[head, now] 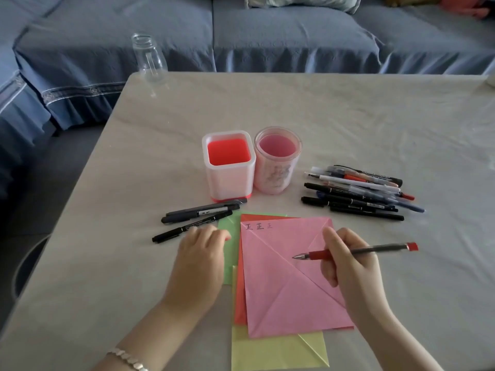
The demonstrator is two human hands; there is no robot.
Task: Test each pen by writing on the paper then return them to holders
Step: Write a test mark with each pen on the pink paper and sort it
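A light, stiff red pen [353,251] is held at its grip by the right hand [348,266] above the pink paper [281,285], steadied by the flat, relaxed left hand [201,253].

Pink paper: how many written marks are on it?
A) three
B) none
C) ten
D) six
A: three small marks sit in a row near the top left corner of the pink paper, and no others show on it.
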